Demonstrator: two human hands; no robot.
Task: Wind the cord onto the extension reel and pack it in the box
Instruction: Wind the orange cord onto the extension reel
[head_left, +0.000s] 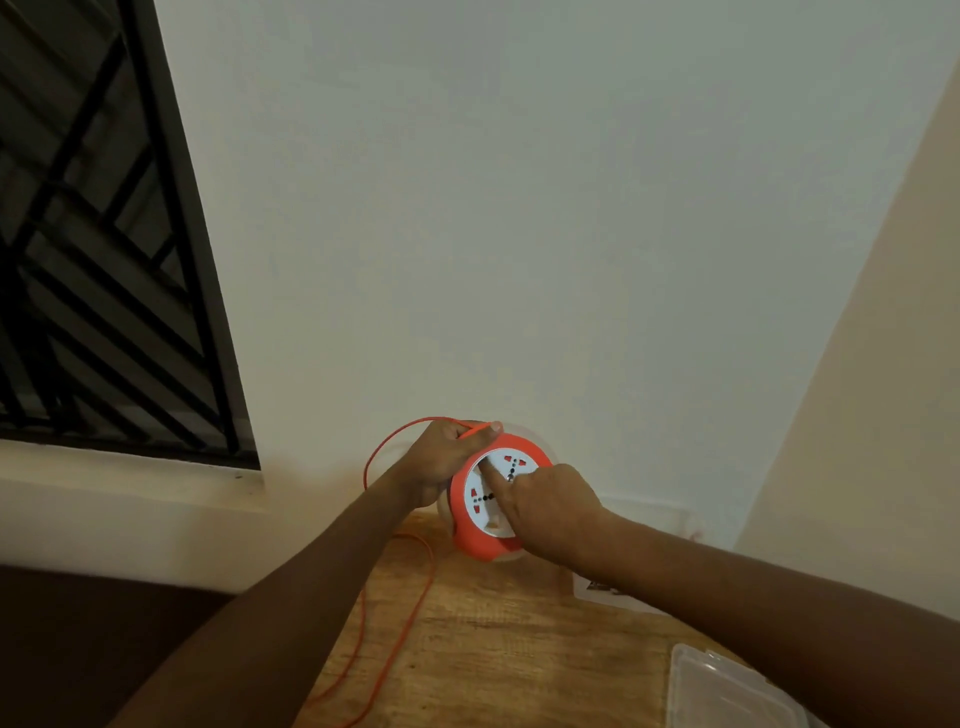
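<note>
Extension reel (491, 501) held above far edge of wooden table (498, 623). Left hand (441, 460) grips rim, thumb and fingers pinching cord (410, 613). Right hand (540, 506) curled, index finger pressed on white socket face. Loose cord trails near-left over table. Advice: turn face steadily, feed cord taut through pinch, avoid kinks. Clear plastic box (722, 686) waits near right.

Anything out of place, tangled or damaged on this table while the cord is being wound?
Nothing looks damaged. The orange cord trails loose across the wooden table and off its near edge, simply not yet wound. The left hand holds the reel and guides cord; the right hand presses a finger on its white face.
</note>
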